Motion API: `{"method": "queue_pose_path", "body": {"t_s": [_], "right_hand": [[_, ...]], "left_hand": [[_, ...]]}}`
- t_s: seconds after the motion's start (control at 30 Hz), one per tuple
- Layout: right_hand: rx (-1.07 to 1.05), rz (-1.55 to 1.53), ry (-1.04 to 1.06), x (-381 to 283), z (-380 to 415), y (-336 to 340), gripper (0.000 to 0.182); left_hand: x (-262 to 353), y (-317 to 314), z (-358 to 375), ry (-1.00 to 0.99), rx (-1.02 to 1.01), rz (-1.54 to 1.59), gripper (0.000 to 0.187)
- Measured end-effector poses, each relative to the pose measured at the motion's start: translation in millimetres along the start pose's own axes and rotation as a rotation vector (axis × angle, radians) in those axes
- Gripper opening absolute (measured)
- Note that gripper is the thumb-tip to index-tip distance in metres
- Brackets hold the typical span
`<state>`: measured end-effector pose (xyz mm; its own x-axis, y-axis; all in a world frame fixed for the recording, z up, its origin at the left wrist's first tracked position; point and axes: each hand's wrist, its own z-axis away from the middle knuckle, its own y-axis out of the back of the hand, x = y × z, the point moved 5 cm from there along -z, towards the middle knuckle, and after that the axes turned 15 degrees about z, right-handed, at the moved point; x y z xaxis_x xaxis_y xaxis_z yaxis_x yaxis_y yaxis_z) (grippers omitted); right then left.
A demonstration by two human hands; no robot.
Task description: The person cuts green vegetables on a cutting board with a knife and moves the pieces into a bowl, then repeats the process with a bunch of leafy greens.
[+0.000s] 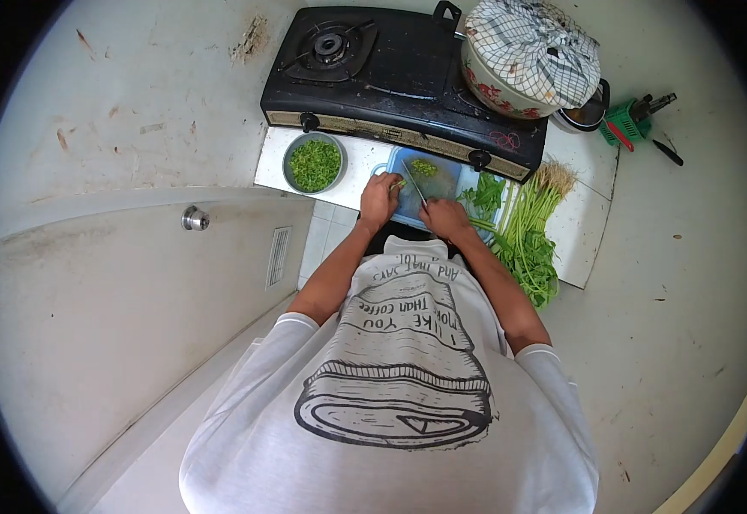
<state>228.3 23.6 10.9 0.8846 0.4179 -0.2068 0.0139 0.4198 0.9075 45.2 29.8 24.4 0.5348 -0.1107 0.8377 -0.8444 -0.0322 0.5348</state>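
A knife [415,183] is gripped in my right hand [446,219], its blade slanting up and left over a blue chopping board [408,209]. At the board's left edge, my left hand [379,201] is closed on a small bunch of green stems [401,183], partly hidden by the fingers. Chopped greens [425,167] lie in a small heap beyond the blade. Cut leaves [486,194] rest at the board's right side. A long bunch of leafy greens with roots [529,224] lies to the right of my right hand.
A bowl [288,178] of finely chopped greens stands left of the board on the white tiled counter [581,224]. Behind is a black gas stove [408,64] bearing a cloth-covered floral pot [498,88]. A green basket [618,120] holds utensils, with a dark-handled tool [668,153] beside it.
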Motion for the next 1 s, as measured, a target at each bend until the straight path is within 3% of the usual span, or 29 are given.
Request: {"method": "queue_pose_path", "body": {"t_s": [0.27,1.0], "right_hand": [[0.001,-0.011,0.089,-7.5,-0.8,-3.5,0.042],[0.005,0.091,0.063,-16.8,-13.5,-1.4,0.043]], "left_hand": [[-2.6,-0.7,0.0,0.012,-0.015,0.002,0.015],[-3.4,-1.6,0.8,0.024,-0.005,0.005,0.013]]}}
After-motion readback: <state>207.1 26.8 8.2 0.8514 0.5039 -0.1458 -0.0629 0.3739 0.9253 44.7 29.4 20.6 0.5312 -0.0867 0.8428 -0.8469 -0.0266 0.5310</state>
